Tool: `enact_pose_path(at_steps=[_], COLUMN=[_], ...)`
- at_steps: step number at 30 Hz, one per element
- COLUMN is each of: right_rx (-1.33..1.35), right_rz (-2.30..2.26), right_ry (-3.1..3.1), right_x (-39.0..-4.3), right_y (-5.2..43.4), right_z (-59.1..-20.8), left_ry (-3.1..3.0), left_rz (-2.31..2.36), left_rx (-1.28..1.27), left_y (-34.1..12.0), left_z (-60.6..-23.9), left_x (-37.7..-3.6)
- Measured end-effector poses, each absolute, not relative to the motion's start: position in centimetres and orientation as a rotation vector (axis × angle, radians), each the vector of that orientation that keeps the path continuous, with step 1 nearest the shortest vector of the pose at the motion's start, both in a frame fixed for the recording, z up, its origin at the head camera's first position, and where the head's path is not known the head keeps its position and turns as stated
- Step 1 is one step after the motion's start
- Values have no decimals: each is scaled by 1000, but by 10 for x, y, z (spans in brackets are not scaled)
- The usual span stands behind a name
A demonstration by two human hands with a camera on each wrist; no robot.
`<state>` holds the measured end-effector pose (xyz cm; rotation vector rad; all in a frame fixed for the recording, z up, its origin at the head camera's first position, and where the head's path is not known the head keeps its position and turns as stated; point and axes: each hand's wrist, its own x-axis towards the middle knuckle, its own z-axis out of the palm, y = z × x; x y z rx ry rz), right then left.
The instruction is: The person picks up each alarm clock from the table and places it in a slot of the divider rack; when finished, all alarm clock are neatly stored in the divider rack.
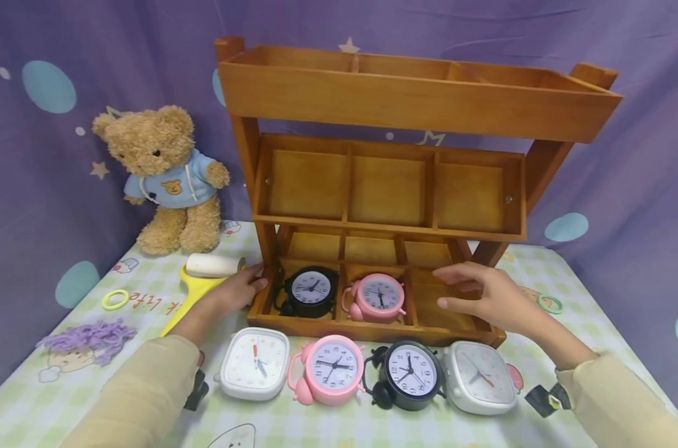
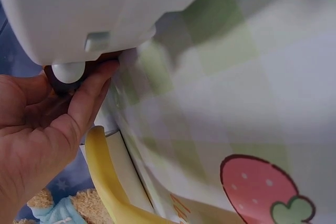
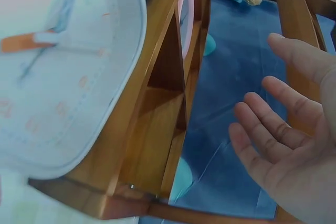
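Four clocks [image 1: 334, 368] form a row on the counter [image 1: 311, 430] along the front of the wooden rack [image 1: 417, 106]. Rightmost, a white clock [image 1: 480, 378] lies nearer the camera than my right grip [image 1: 487, 298], the closer one, spread and holding nothing near the right compartment [image 1: 436, 306]. The tray's front wall [image 1: 372, 332] stands between. My left grip [image 1: 235, 289] holds the rack's lower left side.
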<state>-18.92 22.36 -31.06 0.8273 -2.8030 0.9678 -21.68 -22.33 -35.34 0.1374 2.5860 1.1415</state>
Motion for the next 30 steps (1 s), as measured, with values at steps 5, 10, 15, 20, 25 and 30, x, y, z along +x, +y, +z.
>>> enact_pose_path(at_steps=[5, 10, 15, 20, 25, 30], right_rx=[790, 743, 711, 715, 665, 679], right_rz=[968, 988, 1060, 1133, 1183, 1206], right_ry=[-2773, -2752, -2708, -2658, -2699, -2728], right_x=[-179, -169, -161, -152, -141, -132], right_y=[240, 256, 273, 287, 299, 309], right_z=[-314, -317, -325, -334, -343, -353], left_ry=[2572, 2580, 2598, 2617, 2630, 2624], left_rz=[1161, 1161, 1156, 1138, 1134, 1140], left_rx=[143, 169, 186, 199, 210, 214], left_y=[-224, -225, -225, -225, -225, -225], left_z=[-354, -355, -356, -355, -356, -356], left_x=[-216, -216, -216, -216, -217, -217])
